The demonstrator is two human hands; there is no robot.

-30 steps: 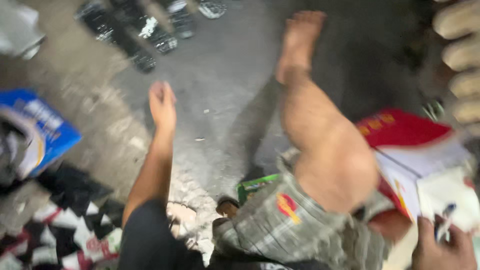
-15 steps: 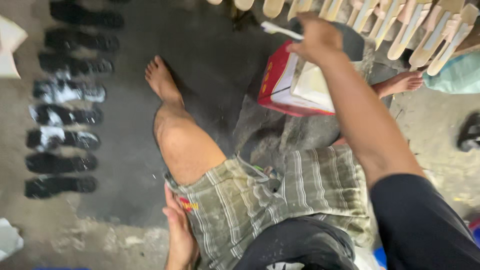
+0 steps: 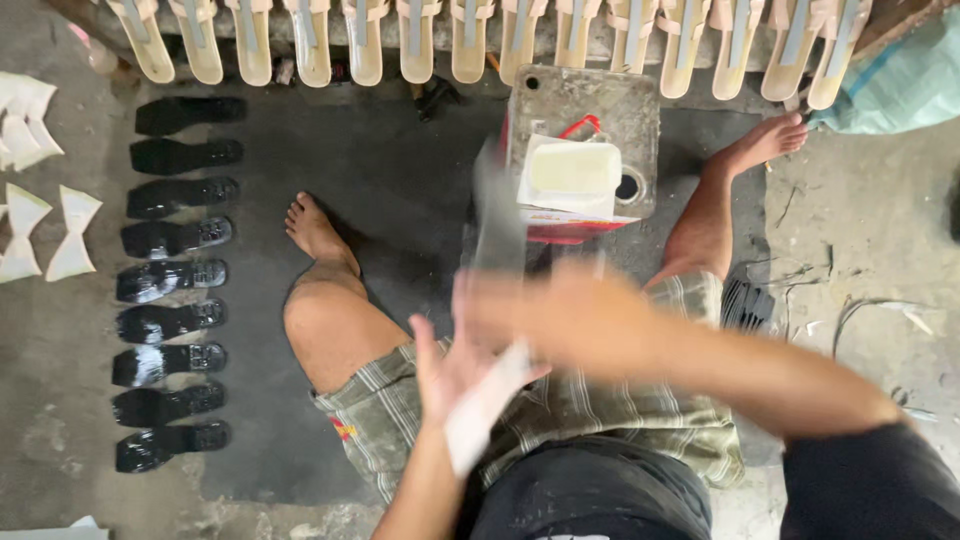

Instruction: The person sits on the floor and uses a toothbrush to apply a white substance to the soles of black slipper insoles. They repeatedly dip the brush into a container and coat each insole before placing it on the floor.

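I sit on the floor with bare legs spread. My left hand [image 3: 445, 375] is over my lap, palm up, holding a pale flat sole piece [image 3: 485, 412]. Just above it is my right hand [image 3: 545, 315], blurred by motion and gripping a thin pale brush [image 3: 497, 215] that shows only as a streak pointing up. Between my feet, a red and white open container [image 3: 572, 170] of pale paste rests on a grey block [image 3: 585, 100].
Several black soles [image 3: 170, 275] lie in a column on the dark mat [image 3: 400, 160] at left. A row of beige soles [image 3: 470, 40] leans along the top edge. White cut pieces [image 3: 40, 230] lie far left, a teal sack [image 3: 900, 80] at top right.
My right hand has come down from the container to my lap with the brush. My left hand has risen from beside my thigh and now holds the pale sole piece.
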